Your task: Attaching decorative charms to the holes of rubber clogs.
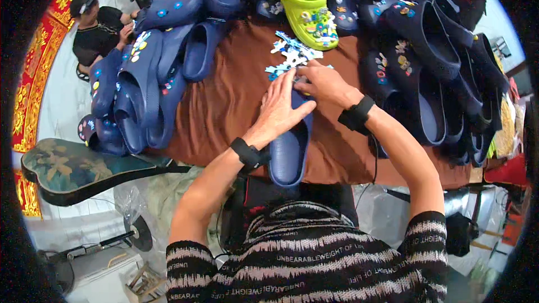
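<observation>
A dark blue foam clog [288, 154] lies on the brown cloth of the table [224, 101], toe pointing away from me. My left hand [279, 108] rests flat on its upper with fingers spread, holding it down. My right hand [324, 84] presses its fingertips onto the clog's toe, where a small charm may sit; the charm itself is hidden. Just beyond the hands lies a small heap of white and blue shoe charms [293, 53]. Both wrists wear black bands.
Piles of dark blue clogs with colourful charms fill the left [143, 73] and right [432, 56] of the table. A lime green clog [306, 5] lies at the back. Another person [95, 28] sits at the far left. A patterned chair seat [73, 168] stands lower left.
</observation>
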The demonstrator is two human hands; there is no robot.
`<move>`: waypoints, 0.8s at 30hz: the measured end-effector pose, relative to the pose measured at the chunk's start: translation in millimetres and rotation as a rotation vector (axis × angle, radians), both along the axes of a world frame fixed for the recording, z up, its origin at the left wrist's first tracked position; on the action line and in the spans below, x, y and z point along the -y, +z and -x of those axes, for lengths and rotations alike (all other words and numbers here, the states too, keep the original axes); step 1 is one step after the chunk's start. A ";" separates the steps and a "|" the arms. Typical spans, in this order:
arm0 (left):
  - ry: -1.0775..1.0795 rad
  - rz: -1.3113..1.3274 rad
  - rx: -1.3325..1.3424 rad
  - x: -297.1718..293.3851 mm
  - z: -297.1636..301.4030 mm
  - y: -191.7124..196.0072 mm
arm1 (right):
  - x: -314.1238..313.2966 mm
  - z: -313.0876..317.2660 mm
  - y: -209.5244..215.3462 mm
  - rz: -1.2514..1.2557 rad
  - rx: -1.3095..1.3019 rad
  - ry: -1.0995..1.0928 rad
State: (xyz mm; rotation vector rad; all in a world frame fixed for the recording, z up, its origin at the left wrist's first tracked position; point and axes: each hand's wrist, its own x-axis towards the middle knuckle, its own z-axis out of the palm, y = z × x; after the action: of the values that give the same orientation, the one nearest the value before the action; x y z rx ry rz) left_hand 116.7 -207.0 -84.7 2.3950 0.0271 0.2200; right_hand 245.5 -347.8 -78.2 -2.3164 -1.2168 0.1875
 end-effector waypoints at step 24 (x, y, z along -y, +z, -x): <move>-0.008 0.028 0.091 -1.3 -4.4 -10.1 | -8.9 -12.5 -8.8 -0.083 -0.066 -0.078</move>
State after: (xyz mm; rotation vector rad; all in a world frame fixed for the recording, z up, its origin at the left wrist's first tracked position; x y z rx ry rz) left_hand 121.1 -205.7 -94.8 2.3547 -0.0217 0.3228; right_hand 257.9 -338.9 -87.0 -2.2632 -1.0794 0.1809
